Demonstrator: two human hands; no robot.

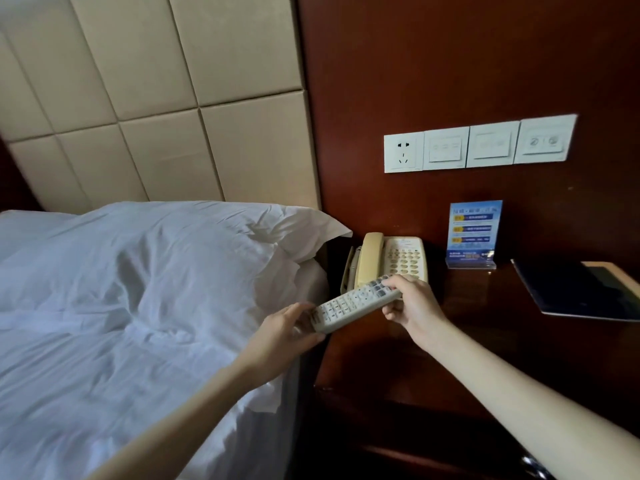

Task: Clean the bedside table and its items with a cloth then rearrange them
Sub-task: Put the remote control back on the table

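The job looks only just begun: no cloth shows. Both the left hand (282, 332) and the right hand (414, 308) hold the remote (356, 301) up by the table (485, 327) edge. Left fingers (300, 308) curl round its 8 o'clock end. Right fingers (398, 281) pinch its 2 o'clock end. Farther back, at 1 o'clock, the phone (391, 259), sign (472, 233) and dark folder (575, 289) need wiping.

Nothing legible. Blue card (472, 233) standing at the far edge of the table: a heading and three banded lines of print, too blurred to read. Telephone (401, 258) keypad and remote (356, 303) keys: markings too small. Rightmost wall plate (545, 140): two round symbols, unclear.
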